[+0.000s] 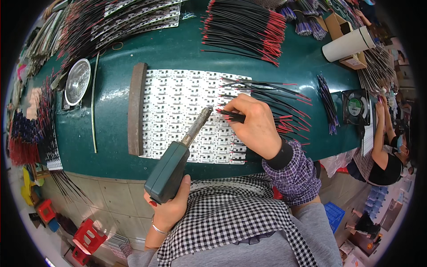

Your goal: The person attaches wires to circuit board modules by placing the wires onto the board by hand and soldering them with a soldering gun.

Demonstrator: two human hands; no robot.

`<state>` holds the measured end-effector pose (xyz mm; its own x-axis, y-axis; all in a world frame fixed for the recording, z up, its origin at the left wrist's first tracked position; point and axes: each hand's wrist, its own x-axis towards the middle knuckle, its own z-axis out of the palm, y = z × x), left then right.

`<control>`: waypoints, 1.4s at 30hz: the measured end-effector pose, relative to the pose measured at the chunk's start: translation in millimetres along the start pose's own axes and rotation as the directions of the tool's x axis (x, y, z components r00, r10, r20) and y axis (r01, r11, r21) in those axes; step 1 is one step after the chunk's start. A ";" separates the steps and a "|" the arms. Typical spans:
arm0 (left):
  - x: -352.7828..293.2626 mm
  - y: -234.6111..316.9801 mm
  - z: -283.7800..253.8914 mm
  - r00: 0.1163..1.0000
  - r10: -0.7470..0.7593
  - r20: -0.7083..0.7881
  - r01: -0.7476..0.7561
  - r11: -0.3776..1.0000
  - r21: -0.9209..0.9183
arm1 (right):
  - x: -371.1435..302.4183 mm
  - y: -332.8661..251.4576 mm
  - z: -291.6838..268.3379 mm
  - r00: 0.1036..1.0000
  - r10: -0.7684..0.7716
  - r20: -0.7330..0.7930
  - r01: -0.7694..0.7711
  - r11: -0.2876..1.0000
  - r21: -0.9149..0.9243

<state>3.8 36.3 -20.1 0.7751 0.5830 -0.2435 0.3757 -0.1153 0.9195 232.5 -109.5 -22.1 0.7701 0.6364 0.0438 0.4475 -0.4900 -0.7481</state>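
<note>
My left hand (171, 209) is wrapped round the handle of a dark green soldering gun (169, 171). Its metal tip points up and right, over a white panel of small circuit boards (178, 102). Between the fingertips of my right hand (255, 124) is a bunch of black wires (233, 116) with red ends, held close to the gun's tip. Whether tip and wires touch I cannot tell. Other black wires (284, 100) run from the panel's right side, partly hidden by my right hand. A brown bar (137, 109) lies along the panel's left edge.
A large spread of red-tipped black wires (244, 31) lies at the back. Leftward are a metal dish (78, 82) and a thin rod (94, 120). On the right are purple wires (328, 104), a small fan (356, 108), a white cylinder (349, 44) and another person (384, 164).
</note>
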 end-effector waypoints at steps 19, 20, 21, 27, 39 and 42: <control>12.4 16.6 9.7 0.986 0.166 0.011 -0.166 0.980 0.110 | 1.8 -0.2 3.0 1.000 0.018 -0.003 -0.018 0.999 -0.043; 12.3 17.1 9.5 0.988 0.156 0.016 -0.157 0.981 0.117 | 2.1 -0.3 3.3 1.000 0.019 -0.002 -0.019 0.999 -0.042; 12.1 17.2 9.3 0.989 0.146 0.021 -0.148 0.981 0.123 | 2.3 -0.6 3.4 1.000 0.026 0.004 -0.026 0.999 -0.043; 4.9 5.0 10.0 0.969 0.235 -0.076 -0.224 0.967 0.124 | 2.9 -1.3 2.7 0.999 0.034 0.013 -0.033 0.998 -0.045; 4.0 -2.7 10.7 0.938 0.338 -0.071 -0.317 0.924 0.214 | 16.0 -5.4 -10.7 0.991 0.047 0.122 -0.037 0.996 -0.080; 6.6 2.0 10.4 0.972 0.233 -0.028 -0.227 0.965 0.134 | 15.1 -5.4 -7.8 0.992 0.039 0.118 -0.028 0.995 -0.097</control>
<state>14.9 31.6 -23.1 0.8267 0.5624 -0.0140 0.2541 -0.3511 0.9012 245.3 -101.9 -12.2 0.7282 0.6824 -0.0637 0.4679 -0.5629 -0.6813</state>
